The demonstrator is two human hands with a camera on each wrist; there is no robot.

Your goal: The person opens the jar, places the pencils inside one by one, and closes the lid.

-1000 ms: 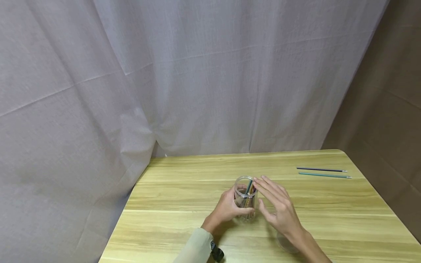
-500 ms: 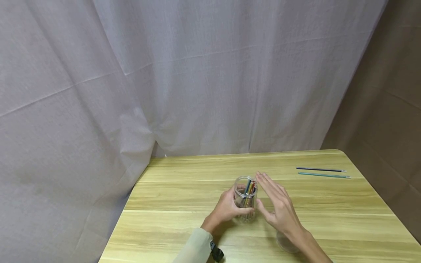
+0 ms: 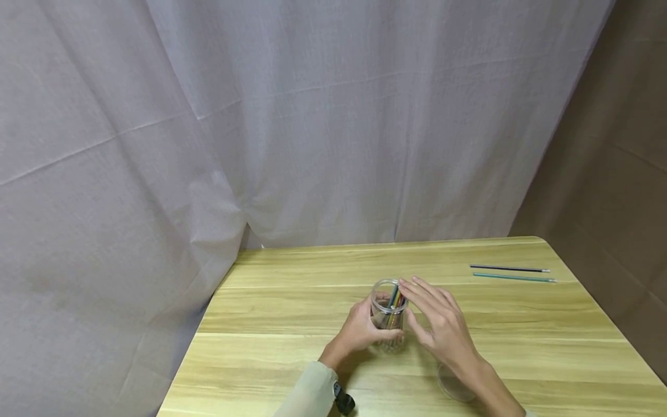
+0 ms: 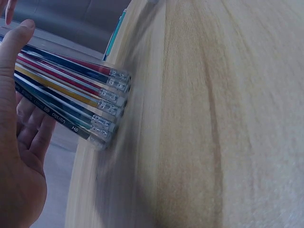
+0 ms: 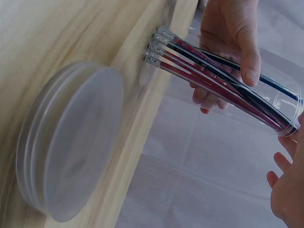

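Note:
My left hand (image 3: pixel 359 330) grips a clear jar (image 3: pixel 388 311), its thumb across the near side. Several pencils (image 3: pixel 395 299) stand inside, leaning toward the jar's right. In the left wrist view the pencils (image 4: pixel 66 88) are dark, red, yellow and green, their silvery eraser ends down at the jar's bottom. My right hand (image 3: pixel 443 327) holds its fairly straight fingers at the right side of the rim, fingertips over the pencils' upper ends, thumb beside the jar wall. The right wrist view has this hand (image 5: pixel 290 190) at the jar's mouth, only partly showing.
A round clear lid (image 5: pixel 85 142) lies on the wooden table (image 3: pixel 271 301) near my right forearm. Two loose pencils, one dark (image 3: pixel 509 268) and one teal (image 3: pixel 515 278), lie side by side at the back right. Grey curtain (image 3: pixel 333 145) hangs behind the table.
My right fingertips moved off the pencil tops to the right of the rim, then came back over them. The left hand and the jar have stayed in place.

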